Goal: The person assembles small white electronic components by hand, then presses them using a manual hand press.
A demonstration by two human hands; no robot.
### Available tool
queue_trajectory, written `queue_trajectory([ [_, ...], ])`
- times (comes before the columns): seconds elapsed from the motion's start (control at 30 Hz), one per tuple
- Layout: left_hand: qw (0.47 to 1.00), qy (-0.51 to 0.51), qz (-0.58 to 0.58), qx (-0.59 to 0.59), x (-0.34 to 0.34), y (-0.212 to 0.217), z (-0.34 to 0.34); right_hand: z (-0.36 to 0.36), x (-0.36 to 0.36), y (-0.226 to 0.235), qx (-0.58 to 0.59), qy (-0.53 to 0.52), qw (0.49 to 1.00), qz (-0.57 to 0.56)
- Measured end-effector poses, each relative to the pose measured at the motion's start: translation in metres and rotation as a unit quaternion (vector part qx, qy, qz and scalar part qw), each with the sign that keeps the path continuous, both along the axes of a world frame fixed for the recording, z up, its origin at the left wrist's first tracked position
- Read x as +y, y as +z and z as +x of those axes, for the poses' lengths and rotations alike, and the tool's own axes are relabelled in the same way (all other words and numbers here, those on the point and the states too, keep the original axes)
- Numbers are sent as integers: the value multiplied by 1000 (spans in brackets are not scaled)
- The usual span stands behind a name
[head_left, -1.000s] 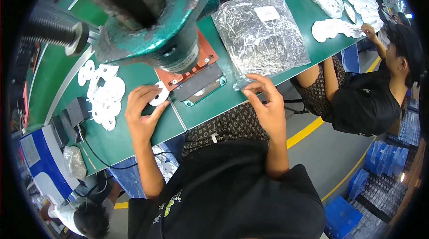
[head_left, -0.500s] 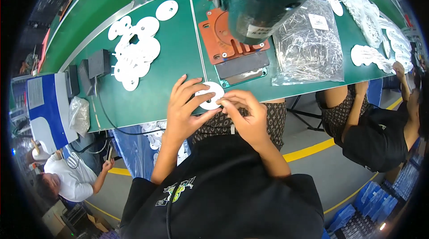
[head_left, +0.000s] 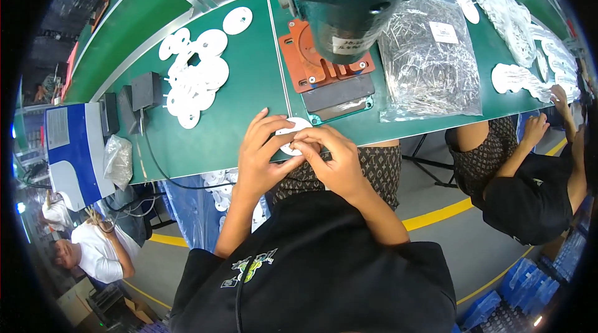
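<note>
A white round disc (head_left: 288, 145) is at the front edge of the green table, between my hands. My left hand (head_left: 260, 152) grips it from the left, thumb below and fingers curled over its face. On its right side, my right hand (head_left: 333, 159) pinches with thumb and fingertips at the disc's middle; whatever those fingertips hold is hidden. Just beyond stands a green machine head (head_left: 346, 15) above an orange fixture plate (head_left: 305, 53), with a dark block (head_left: 339, 91) in front of it.
Several white discs (head_left: 205, 75) lie piled at the left, beside black boxes (head_left: 146, 90) with a cable. A clear bag of metal pins (head_left: 430, 59) rests right of the machine. Farther right are bagged white parts (head_left: 507, 22) and a co-worker's hands (head_left: 536, 127). Another person (head_left: 103, 249) is at lower left.
My right hand has shifted left over the disc and covers more of it. The left hand keeps its grip. The view has moved slightly.
</note>
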State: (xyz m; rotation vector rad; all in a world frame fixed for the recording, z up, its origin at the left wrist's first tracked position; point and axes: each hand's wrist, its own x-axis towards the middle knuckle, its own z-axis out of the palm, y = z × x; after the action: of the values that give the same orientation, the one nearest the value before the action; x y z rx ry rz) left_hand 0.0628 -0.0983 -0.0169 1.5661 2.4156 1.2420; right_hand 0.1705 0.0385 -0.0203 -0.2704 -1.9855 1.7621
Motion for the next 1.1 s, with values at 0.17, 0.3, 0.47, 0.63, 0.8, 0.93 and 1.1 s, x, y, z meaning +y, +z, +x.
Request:
queue_trajectory([
  [0.17,1000,3,-8,1,-1,3,1,-1,2,1,13,-7,1000,22],
  [0.3,994,-2,-80,-69,-3,27,11,-2,7,0,91,-27,957,273],
  [0.47,993,2,-83,-82,-14,22,10,5,9,-1,121,19,948,294],
  [0.63,999,19,22,-44,-14,46,21,29,37,-13,90,-87,960,249],
  [0.8,990,27,77,112,34,75,15,28,31,-13,91,-121,967,207],
  [0.93,983,96,63,145,74,59,1,17,26,-16,108,-143,953,243],
  [1.1,982,92,13,164,96,52,-11,15,29,-20,115,-152,941,280],
])
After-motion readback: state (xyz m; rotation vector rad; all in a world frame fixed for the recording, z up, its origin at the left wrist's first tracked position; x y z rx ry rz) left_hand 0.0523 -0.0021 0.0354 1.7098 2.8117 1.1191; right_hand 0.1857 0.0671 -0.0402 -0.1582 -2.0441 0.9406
